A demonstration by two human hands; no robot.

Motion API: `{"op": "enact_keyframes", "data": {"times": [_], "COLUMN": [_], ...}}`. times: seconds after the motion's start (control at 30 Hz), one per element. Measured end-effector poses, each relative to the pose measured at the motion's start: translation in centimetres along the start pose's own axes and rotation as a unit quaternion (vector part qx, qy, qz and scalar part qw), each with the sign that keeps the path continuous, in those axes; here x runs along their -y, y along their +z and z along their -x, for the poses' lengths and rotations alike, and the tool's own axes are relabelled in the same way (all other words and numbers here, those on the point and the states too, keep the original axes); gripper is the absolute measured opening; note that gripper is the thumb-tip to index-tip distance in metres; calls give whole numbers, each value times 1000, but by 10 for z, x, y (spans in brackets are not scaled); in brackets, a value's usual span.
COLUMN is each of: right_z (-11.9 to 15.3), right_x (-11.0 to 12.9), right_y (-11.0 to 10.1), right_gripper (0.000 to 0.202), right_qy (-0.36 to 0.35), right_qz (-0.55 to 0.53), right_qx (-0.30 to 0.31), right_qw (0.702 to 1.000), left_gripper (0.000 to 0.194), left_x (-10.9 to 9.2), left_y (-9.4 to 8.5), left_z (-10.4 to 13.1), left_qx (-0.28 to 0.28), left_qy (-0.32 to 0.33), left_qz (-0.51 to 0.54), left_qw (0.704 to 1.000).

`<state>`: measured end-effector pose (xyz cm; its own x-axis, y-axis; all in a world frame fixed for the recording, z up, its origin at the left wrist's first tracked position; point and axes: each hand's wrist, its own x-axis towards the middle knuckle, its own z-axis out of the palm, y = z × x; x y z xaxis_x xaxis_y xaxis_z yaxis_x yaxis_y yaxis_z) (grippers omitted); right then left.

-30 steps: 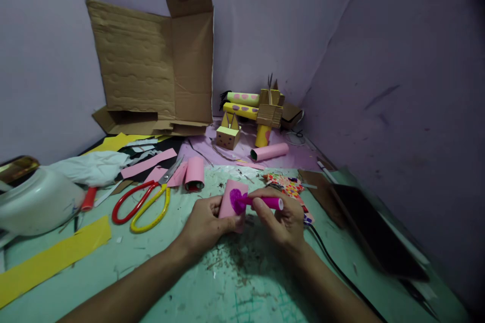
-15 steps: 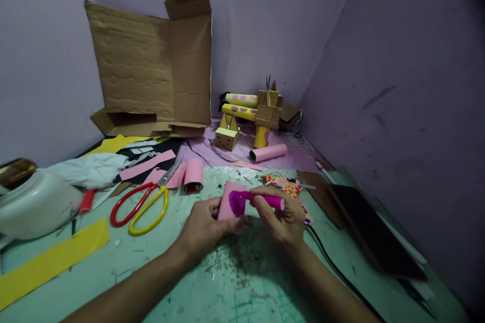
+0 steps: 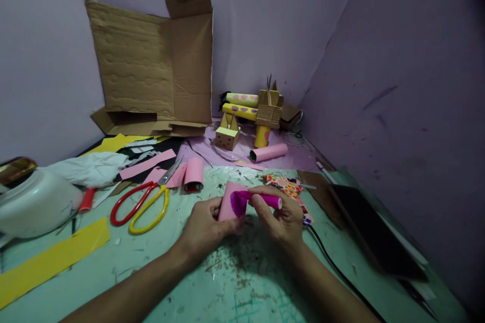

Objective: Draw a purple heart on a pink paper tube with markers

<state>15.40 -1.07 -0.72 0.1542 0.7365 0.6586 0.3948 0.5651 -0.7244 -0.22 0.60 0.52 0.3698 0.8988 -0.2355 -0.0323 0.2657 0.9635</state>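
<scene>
My left hand [image 3: 206,224] is wrapped round a pink paper tube [image 3: 228,204], held tilted above the table. A dark purple patch [image 3: 238,204] covers part of its side. My right hand [image 3: 279,214] grips a magenta marker [image 3: 270,201], whose tip end meets the patch. Behind my left hand stands a second pink tube [image 3: 194,174], and a third pink tube [image 3: 269,152] lies farther back. Scissors [image 3: 153,197] with one red and one yellow handle lie open to the left of my hands.
Yellow paper [image 3: 56,257] and a white rounded container [image 3: 41,207] are at the left. Cardboard [image 3: 151,65] leans on the back wall beside yellow craft figures [image 3: 268,111]. At the right lie a dark flat device [image 3: 375,232], a black cable [image 3: 339,272] and patterned cloth [image 3: 288,186].
The marker and my right hand have shifted slightly left over the purple patch. The pink tube has tilted or turned a little in my left hand.
</scene>
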Motion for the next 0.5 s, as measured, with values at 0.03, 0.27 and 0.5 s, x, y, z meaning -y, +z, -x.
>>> {"op": "enact_keyframes", "data": {"times": [0.03, 0.27, 0.5], "right_z": [0, -1, 0], "right_x": [0, 0, -1], "right_y": [0, -1, 0], "right_gripper": [12, 12, 11], "right_qy": [3, 23, 30], "right_qz": [0, 8, 11], "right_qx": [-4, -19, -35], "right_qw": [1000, 1000, 999], "left_gripper": [29, 31, 29], "left_x": [0, 1, 2], "left_y": [0, -1, -2], "left_z": [0, 0, 0], "left_qx": [0, 0, 8], "left_qy": [2, 14, 13], "left_qz": [1, -5, -3], "left_qw": [1000, 1000, 1000]}}
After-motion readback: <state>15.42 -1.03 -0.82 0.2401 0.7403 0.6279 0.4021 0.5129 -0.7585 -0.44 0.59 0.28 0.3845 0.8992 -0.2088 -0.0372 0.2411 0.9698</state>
